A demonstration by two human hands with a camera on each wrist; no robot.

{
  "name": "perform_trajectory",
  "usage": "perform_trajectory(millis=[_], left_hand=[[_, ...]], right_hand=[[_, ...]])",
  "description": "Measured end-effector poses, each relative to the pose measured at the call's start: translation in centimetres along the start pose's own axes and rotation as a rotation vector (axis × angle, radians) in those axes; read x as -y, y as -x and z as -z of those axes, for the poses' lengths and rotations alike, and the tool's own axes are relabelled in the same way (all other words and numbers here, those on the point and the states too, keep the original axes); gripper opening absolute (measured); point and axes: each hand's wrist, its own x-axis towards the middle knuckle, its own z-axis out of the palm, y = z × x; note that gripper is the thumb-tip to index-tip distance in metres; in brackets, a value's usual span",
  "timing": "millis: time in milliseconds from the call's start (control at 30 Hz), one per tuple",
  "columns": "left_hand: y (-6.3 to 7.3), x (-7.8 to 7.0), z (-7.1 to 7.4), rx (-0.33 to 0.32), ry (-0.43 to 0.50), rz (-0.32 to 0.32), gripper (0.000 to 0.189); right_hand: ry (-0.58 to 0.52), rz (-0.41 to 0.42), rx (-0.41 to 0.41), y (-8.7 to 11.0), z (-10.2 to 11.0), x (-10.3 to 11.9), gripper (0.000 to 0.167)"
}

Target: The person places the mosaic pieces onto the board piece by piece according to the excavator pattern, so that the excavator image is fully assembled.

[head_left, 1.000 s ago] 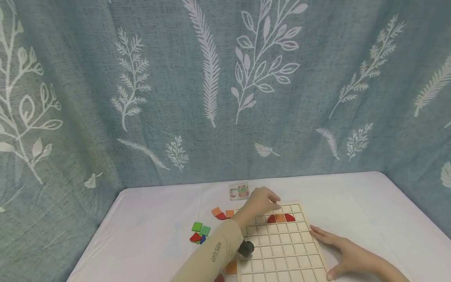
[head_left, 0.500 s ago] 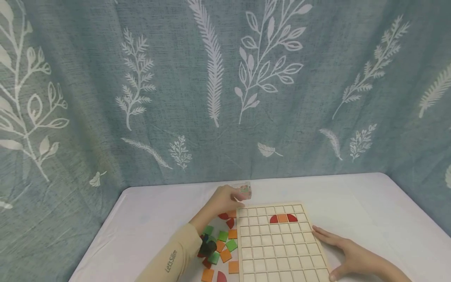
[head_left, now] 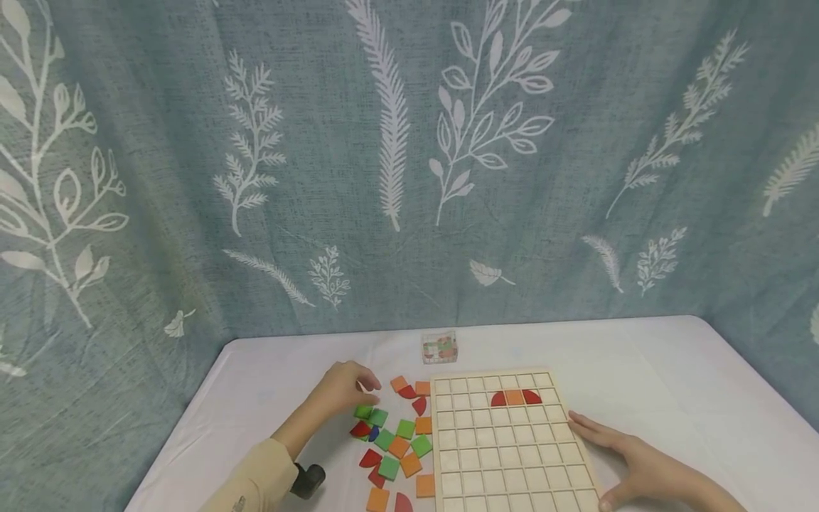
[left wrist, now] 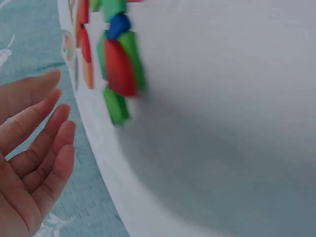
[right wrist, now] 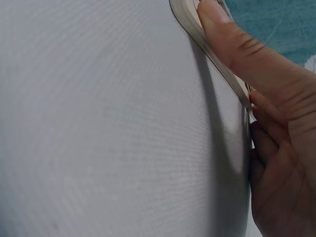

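My left hand (head_left: 345, 391) hovers just above the far left of a heap of loose coloured tiles, fingers loosely bent and holding nothing. Closest to it is a green square tile (head_left: 362, 412); a red quarter-circle tile (left wrist: 118, 69) and a blue piece (left wrist: 118, 25) lie beside it. A wooden grid board (head_left: 486, 455) lies right of the heap, with two red quarter-circle tiles and an orange square tile (head_left: 515, 397) in a row near its far side. My right hand (head_left: 630, 462) touches the board's right edge with fingers and thumb spread; in the right wrist view its thumb (right wrist: 247, 54) lies along the rim.
Behind the board stands a small clear box (head_left: 439, 348) with a coloured pattern. Several orange, green and red tiles, such as an orange square (head_left: 425, 486), lie along the board's left side. A patterned curtain (head_left: 384, 178) hangs behind the white table (head_left: 640, 363).
My left hand has moved left from over the board's far side, past the clear box, to the tile heap. My right hand stays at the board's edge.
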Motion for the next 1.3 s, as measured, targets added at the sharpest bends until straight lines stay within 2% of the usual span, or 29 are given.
perform_trajectory(millis=[167,300,733,867,967,1100,1300], left_hand=[[2.1,1.2,0.0,0.026,-0.017,0.024,0.018],[3.0,1.9,-0.3,0.041,-0.032,0.013,0.023],[3.3,2.0,-1.1,0.051,-0.045,0.035,0.022],[3.2,2.0,-1.0,0.062,-0.022,-0.004,0.021],[3.0,1.9,-0.8,0.053,-0.010,-0.062,0.021],[2.7,1.3,-0.6,0.057,-0.026,-0.112,0.021],[1.7,-0.1,-0.6,0.134,-0.047,-0.212,0.021]], right_hand=[[0.015,-0.002,-0.010,0.1,0.0,0.1,0.096],[0.013,-0.001,0.001,0.0,0.2,0.3,0.096],[0.002,0.059,-0.002,-0.1,0.2,0.0,0.097],[0.009,0.058,-0.003,-0.1,0.2,0.1,0.097],[-0.004,0.035,-0.002,0.0,0.2,0.1,0.096],[-0.019,0.019,0.000,0.0,0.2,0.1,0.095],[-0.008,0.047,-0.008,0.0,0.2,0.1,0.095]])
